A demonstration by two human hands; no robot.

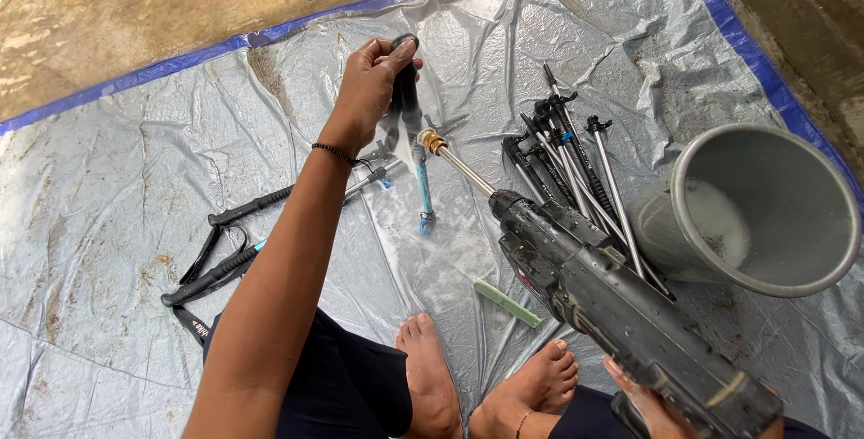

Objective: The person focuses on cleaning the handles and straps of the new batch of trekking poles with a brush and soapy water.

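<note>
Left hand: closed round the black grip of an upright trekking pole, mid-tarp. Right hand: at the frame's bottom edge, gripping a black spray gun, brass nozzle just beside the pole. Grey bucket tipped at right, pole bundle against it. Silver tarp: open room left; blue hem along the concrete.

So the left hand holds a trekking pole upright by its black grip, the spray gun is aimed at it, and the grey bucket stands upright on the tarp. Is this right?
Not quite: in the head view the grey bucket lies tipped on its side on the tarp. The rest holds: the left hand holds the trekking pole upright, and the spray gun is aimed at it.
</note>
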